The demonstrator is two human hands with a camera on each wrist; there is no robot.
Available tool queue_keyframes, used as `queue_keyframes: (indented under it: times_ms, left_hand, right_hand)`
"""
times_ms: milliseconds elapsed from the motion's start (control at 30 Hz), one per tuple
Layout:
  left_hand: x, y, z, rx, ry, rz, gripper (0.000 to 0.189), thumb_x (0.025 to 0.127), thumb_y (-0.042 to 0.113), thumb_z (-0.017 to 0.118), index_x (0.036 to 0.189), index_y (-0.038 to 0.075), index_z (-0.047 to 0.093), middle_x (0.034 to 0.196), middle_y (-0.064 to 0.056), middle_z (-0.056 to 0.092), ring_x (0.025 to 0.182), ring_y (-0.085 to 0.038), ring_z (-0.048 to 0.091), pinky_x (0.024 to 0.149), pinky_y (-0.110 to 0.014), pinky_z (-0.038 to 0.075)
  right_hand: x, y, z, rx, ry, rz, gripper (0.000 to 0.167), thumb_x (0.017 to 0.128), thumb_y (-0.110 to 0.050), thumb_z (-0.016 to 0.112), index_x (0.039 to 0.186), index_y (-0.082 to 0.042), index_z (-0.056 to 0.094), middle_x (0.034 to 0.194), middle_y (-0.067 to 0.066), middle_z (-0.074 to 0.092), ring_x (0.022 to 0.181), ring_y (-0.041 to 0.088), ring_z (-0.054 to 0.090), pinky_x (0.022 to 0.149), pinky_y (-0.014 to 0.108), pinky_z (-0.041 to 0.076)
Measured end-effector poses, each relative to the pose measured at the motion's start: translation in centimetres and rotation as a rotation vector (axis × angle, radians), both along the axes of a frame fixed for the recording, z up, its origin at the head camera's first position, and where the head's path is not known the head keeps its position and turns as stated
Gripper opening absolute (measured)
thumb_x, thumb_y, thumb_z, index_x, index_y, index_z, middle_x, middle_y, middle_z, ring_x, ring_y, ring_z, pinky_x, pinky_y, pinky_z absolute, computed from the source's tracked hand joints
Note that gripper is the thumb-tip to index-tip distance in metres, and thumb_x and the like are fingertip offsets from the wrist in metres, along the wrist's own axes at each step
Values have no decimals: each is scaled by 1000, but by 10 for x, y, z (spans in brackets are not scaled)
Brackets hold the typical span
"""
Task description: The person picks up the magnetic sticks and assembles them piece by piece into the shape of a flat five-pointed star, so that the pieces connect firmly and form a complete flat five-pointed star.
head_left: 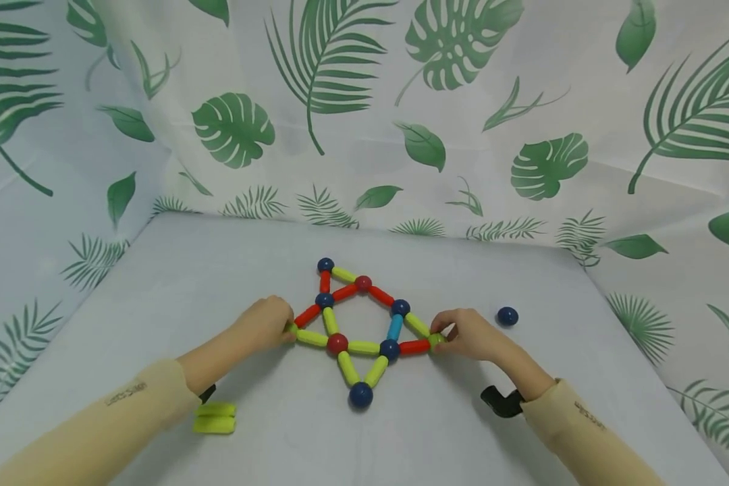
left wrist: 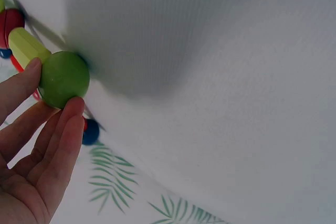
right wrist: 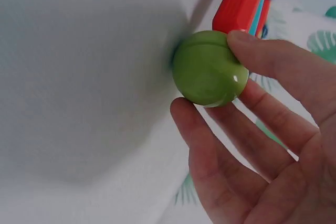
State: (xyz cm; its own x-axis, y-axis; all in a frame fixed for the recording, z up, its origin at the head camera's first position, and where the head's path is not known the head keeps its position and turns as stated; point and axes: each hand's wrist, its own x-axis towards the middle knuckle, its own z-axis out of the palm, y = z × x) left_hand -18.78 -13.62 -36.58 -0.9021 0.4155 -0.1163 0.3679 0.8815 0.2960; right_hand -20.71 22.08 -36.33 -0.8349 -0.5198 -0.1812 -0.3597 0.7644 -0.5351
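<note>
A flat frame of coloured rods joined by balls lies on the table, with a ring in the middle and triangles around it. At its left corner my left hand (head_left: 266, 322) pinches a green ball (left wrist: 65, 80) between thumb and fingers. A yellow-green rod (head_left: 312, 338) and a red rod (head_left: 307, 316) meet there. My right hand (head_left: 466, 333) grips another green ball (right wrist: 210, 68) at the right corner, where a red rod (right wrist: 240, 2) joins it. A dark blue ball (head_left: 361, 395) forms the near corner, and a dark blue ball (head_left: 325, 265) the far one.
A loose dark blue ball (head_left: 507, 316) lies right of my right hand. Two yellow-green rods (head_left: 214, 424) lie side by side near my left sleeve. Leaf-patterned cloth (head_left: 364, 162) stands behind and at both sides of the white table (head_left: 231, 250).
</note>
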Motion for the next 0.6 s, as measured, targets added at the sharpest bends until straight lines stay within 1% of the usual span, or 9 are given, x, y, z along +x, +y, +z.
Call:
queue_keyframes:
  times_ms: [100, 200, 300, 433, 533, 600]
  left_hand:
    - [12, 3, 0, 10, 0, -8, 15, 74, 16, 76, 69, 5, 67, 63, 1, 53, 57, -12, 44, 54, -23, 41]
    - [22, 5, -2, 18, 17, -41, 17, 74, 17, 76, 68, 5, 66, 62, 2, 51, 57, -11, 43, 53, -23, 39]
    - [31, 7, -3, 29, 42, -92, 18, 74, 18, 76, 67, 5, 66, 60, 3, 47, 57, -11, 40, 51, -22, 36]
    - [42, 12, -3, 70, 41, -157, 17, 73, 19, 77, 69, 6, 66, 58, 4, 43, 55, -10, 39, 50, -20, 35]
    - [48, 17, -3, 95, 23, -190, 17, 72, 20, 77, 70, 6, 67, 58, 5, 43, 54, -8, 39, 49, -18, 36]
    - [51, 20, -3, 89, 22, -207, 18, 72, 21, 77, 70, 6, 68, 58, 6, 44, 53, -7, 39, 49, -18, 37]
  right_hand:
    - [-9, 1, -1, 12, 30, -11, 20, 77, -8, 71, 95, -7, 65, 100, 10, 64, 79, 20, 60, 68, 31, 51]
    - [-18, 1, -3, 19, 53, -18, 23, 78, -6, 69, 101, -4, 65, 105, 13, 63, 82, 23, 60, 70, 33, 52]
    - [-25, 2, -4, 30, 72, -30, 24, 80, -4, 67, 104, -4, 65, 108, 15, 62, 85, 26, 60, 70, 34, 52]
    - [-33, 1, -6, 36, 98, -21, 25, 82, -1, 63, 107, -3, 63, 112, 17, 60, 89, 31, 60, 73, 38, 52]
    - [-38, 1, -8, 29, 98, -18, 26, 83, 0, 61, 109, -3, 62, 114, 17, 59, 90, 32, 60, 76, 40, 51]
    - [-40, 0, -8, 27, 95, -12, 26, 83, 1, 61, 109, -3, 61, 114, 18, 58, 91, 33, 59, 77, 41, 51]
